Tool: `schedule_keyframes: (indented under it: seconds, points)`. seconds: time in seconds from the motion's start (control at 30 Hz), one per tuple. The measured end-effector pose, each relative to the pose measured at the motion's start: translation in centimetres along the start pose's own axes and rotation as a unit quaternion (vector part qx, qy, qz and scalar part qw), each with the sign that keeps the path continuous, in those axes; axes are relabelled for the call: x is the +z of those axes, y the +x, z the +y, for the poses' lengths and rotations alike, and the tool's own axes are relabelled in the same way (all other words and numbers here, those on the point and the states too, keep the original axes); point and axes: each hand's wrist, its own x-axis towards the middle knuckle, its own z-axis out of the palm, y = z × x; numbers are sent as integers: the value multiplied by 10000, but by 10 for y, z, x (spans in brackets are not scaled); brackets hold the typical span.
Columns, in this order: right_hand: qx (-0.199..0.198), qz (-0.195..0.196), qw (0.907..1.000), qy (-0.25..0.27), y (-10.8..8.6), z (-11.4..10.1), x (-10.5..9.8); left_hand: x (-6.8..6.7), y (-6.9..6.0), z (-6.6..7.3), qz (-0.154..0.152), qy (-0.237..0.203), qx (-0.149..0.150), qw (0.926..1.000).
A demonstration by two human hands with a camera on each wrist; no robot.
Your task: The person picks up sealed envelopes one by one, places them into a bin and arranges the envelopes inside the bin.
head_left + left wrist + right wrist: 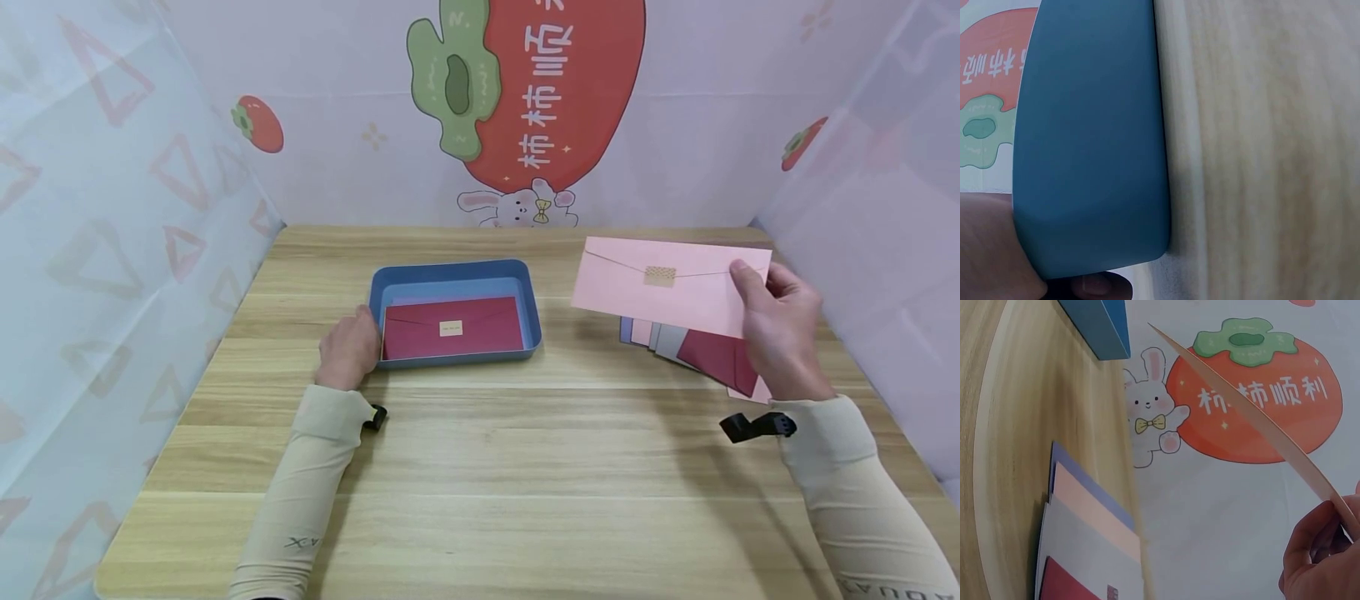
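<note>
My right hand (783, 333) pinches a pink envelope (660, 287) by its right end, thumb on the face with the gold patterned sticker. The envelope is raised over a fanned pile of envelopes (667, 340) in lilac, pink, grey and dark red; the right wrist view shows the held one nearly edge-on, apart from the pile (1091, 531). At the left, my left hand (348, 348) grips the left wall of a blue tray (457, 271). Inside the tray lies a dark red envelope (412, 333) with a cream sticker, over a lilac one (450, 299) that is mostly covered.
The tray and pile stand on a light wood table (495, 467), the tray left of centre and the pile at the right. Printed cloth walls (360, 167) enclose the back and both sides.
</note>
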Motion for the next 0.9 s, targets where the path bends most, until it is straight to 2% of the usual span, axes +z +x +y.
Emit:
schedule_keyframes:
  seconds: [0.2, 0.4, 0.6, 0.9]
  points:
    - [254, 79, 9991, 318, 1, 1, 6, 0, 0, 0, 11, -28, -15, 10000]
    - [366, -203, 9978, 515, 1, 2, 7, 1, 0, -1, -3, 21, -29, 10000]
    - [561, -461, 9965, 422, 2, 3, 9, 1, 1, -1, 4, 35, -26, 10000]
    - [738, -587, 9952, 249, 4, 3, 14, 1, 1, -1, 49, -45, 5, 10000]
